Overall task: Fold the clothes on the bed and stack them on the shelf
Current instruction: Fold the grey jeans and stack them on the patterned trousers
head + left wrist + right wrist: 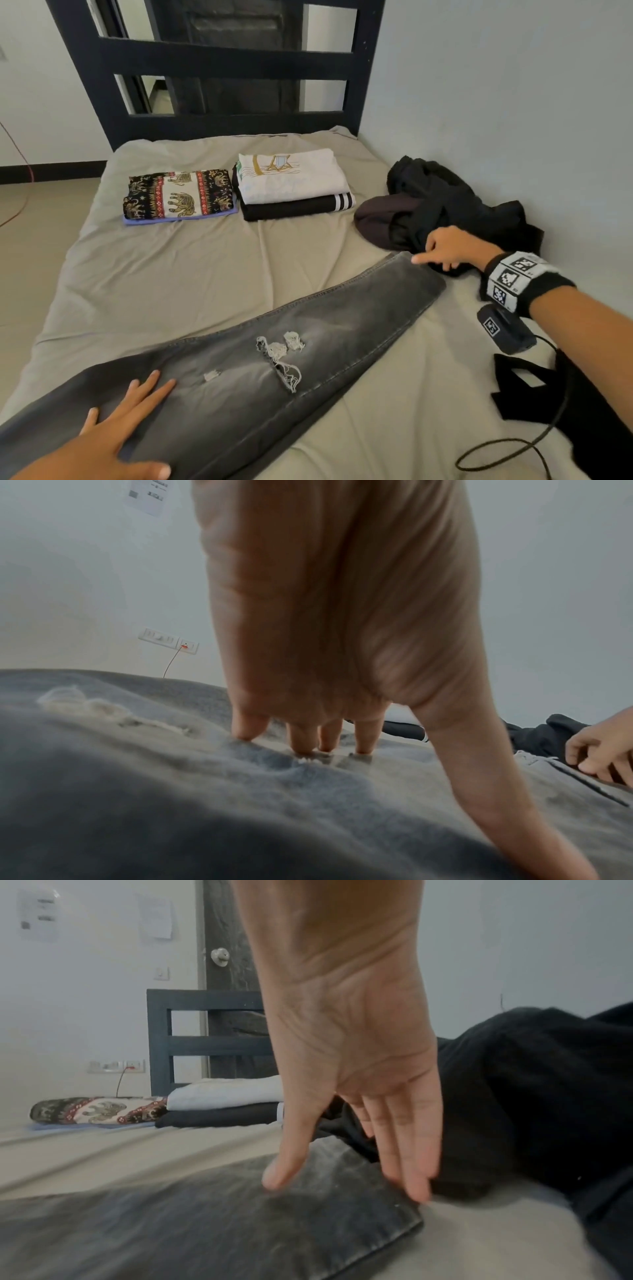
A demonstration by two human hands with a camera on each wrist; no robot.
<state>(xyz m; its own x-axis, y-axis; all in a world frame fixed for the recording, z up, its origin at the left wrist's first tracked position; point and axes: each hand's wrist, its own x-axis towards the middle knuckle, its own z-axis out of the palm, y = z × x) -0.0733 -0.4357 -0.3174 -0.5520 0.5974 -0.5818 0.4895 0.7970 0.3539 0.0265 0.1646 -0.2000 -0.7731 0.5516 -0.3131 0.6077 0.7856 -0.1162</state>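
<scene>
Grey jeans point(274, 346) flat across the bed point(191, 267), both my hands on them.

Denim lies doubled leg on leg, slanting from near left to far right, frayed rips point(281, 356) near the middle; my left hand point(120, 428) presses flat on the near end, fingers point(301, 737) spread and straight; my right hand point(445, 248) sits at the far hem, thumb and fingers point(407, 1150) extended, loosely apart, tips at the hem's edge, gripping nothing I can make out; just beyond it a heap of black clothes point(455, 202) lies unfolded by the wall; farther up the bed, a folded white shirt point(291, 174) tops a folded black garment point(294, 207); beside that, folded elephant-print cloth point(178, 195); dark headboard point(219, 61) behind.
</scene>
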